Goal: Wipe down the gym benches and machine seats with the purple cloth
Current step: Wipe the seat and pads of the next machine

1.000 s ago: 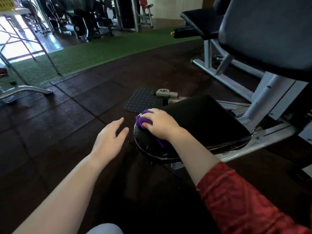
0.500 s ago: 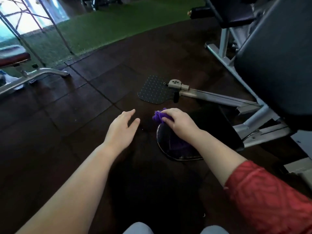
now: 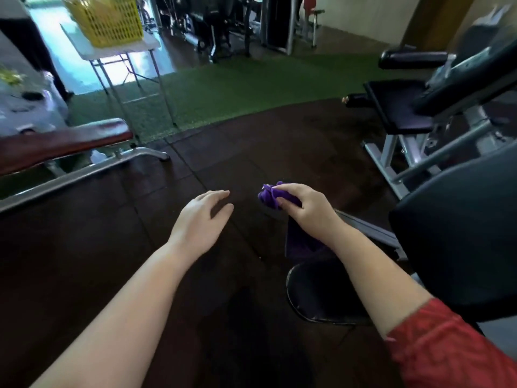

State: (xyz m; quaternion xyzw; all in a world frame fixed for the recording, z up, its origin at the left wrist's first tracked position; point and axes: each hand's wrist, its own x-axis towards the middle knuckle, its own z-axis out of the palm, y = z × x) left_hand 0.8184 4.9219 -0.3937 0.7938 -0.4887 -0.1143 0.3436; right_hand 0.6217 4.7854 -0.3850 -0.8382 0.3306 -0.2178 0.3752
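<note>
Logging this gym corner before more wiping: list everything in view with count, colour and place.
purple cloth: one, purple, bunched in the right hand, tail hanging down
round seat: one, black, lower right
back pad: one, black, right edge
bench: one, dark red pad, left
basket: one, yellow, on the white table, top left
turf: one strip, green, beyond the dark floor tiles
left hand: one, open, above the floor tiles
right hand: one, grips the purple cloth, red sleeve

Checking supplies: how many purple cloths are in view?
1: the purple cloth, gripped in the right hand, hanging above the black round seat. The left hand is empty. Others may lie out of view.
</note>
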